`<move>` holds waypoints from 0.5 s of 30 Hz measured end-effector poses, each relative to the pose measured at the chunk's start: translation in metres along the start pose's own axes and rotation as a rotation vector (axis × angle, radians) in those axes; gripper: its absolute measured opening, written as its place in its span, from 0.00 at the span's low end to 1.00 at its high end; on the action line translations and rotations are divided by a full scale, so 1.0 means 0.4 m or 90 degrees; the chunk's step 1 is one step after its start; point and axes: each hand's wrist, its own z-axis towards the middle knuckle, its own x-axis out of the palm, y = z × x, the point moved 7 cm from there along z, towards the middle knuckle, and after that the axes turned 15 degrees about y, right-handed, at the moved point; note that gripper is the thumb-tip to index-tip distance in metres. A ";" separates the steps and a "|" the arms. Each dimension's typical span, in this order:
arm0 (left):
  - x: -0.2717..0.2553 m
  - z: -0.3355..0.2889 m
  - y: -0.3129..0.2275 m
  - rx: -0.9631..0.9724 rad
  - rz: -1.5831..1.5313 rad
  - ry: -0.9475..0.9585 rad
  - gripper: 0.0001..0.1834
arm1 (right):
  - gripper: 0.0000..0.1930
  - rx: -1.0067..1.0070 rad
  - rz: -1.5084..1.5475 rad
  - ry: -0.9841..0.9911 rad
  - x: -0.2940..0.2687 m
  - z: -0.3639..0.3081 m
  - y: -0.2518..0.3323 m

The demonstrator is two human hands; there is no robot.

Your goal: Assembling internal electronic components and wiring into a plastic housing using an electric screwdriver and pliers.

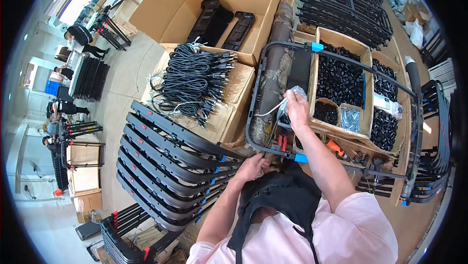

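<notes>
My right hand (296,109) is closed around a clear plastic bag (298,91), from which a thin white strand (269,111) trails left. Below and around it lies a black tube frame (250,118) with rounded corners and blue sleeves (301,158), stretching across the bench. Just under the frame's near left corner, my left hand (254,166) is closed with its fingers curled in; whatever they grip is hidden. A brown padded roll (278,69) runs under the frame's left side. Red-handled pliers (282,142) sit between my hands.
Wooden bins hold black plastic caps (340,76) and screws (350,119). An orange tool (336,148) lies at the near shelf. Bundled black cables (195,79) cover a carton at left, with an open box (263,1) behind. Curved black panels (165,166) stack at left; other people work far left.
</notes>
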 end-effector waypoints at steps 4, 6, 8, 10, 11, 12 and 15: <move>-0.024 0.013 -0.064 0.083 0.225 0.083 0.15 | 0.15 0.080 -0.243 0.162 0.103 0.028 0.073; -0.015 0.006 -0.068 0.054 0.137 0.124 0.15 | 0.19 0.026 -0.506 0.119 0.074 0.011 0.079; -0.016 0.010 -0.030 0.096 -0.056 0.154 0.16 | 0.20 0.015 -0.628 0.082 0.080 -0.054 0.095; -0.020 0.027 0.028 0.095 -0.166 0.183 0.16 | 0.21 0.211 -0.579 0.220 0.076 -0.061 -0.008; -0.010 0.030 0.050 0.086 -0.276 0.218 0.16 | 0.23 0.334 -0.533 0.272 0.078 -0.085 -0.039; 0.000 0.032 0.064 0.103 -0.350 0.221 0.16 | 0.23 0.270 -0.485 0.253 0.087 -0.086 -0.072; 0.020 0.037 0.058 0.161 -0.512 0.236 0.15 | 0.22 0.188 -0.417 0.237 0.115 -0.056 -0.114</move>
